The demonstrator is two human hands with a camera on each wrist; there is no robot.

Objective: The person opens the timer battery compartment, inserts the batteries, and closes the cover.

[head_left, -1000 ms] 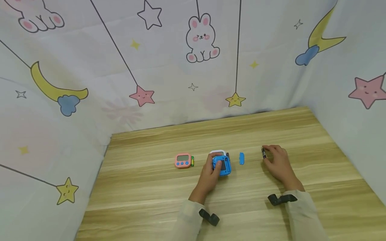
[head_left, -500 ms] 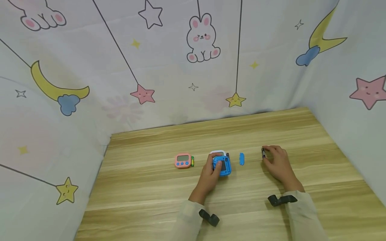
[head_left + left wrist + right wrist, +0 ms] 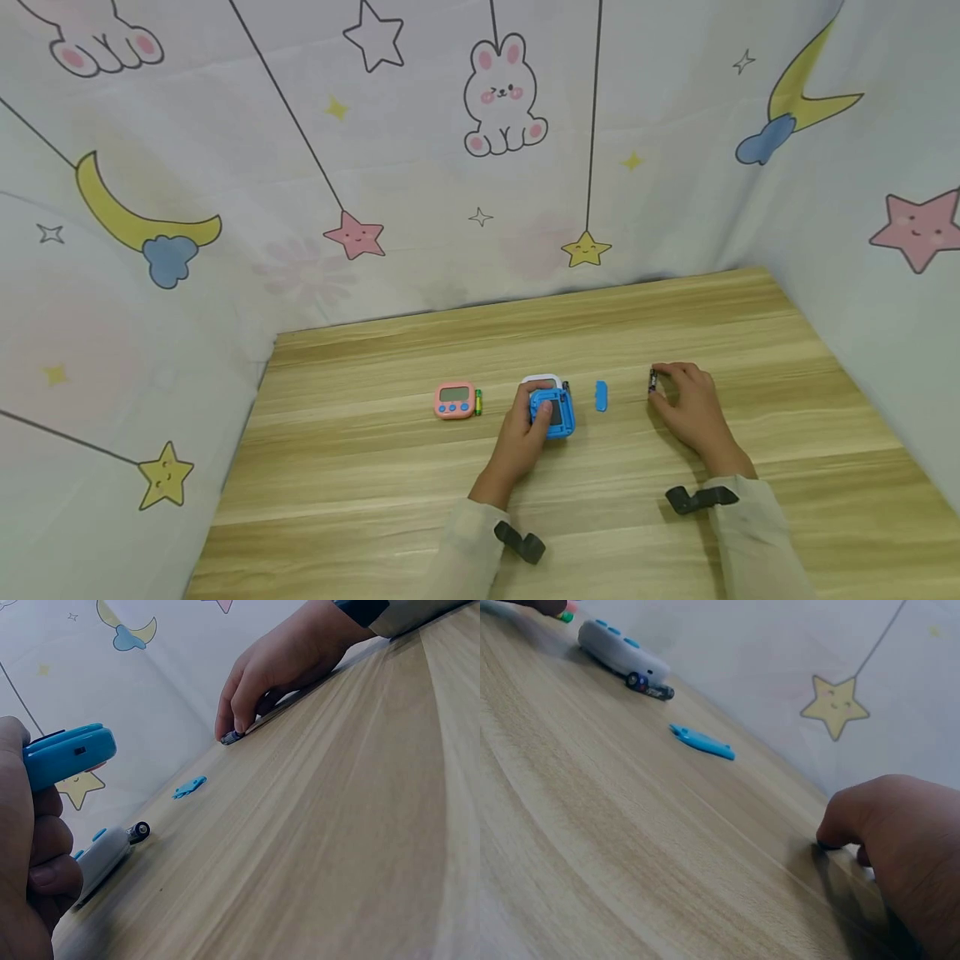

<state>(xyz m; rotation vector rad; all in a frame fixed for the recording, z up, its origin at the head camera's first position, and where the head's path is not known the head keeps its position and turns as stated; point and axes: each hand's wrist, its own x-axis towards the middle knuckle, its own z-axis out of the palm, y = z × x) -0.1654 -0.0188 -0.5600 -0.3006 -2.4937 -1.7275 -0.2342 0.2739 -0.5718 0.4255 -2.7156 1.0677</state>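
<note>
My left hand grips a blue digital timer, its back turned up with an uncovered battery slot along one side. In the left wrist view that timer is raised off the table. Over to the right, my right hand pinches a small dark battery at the tabletop between thumb and fingers. The right wrist view mostly hides this battery behind the hand. Between both hands lies a loose blue battery cover.
Behind the left hand lies a white timer, partly hidden, with a dark battery against its side. Further left is a pink timer beside a green battery. A printed curtain encloses the wooden table.
The battery in my right hand has shifted very slightly left, along with the fingertips. My left hand and the blue timer stay in place.
</note>
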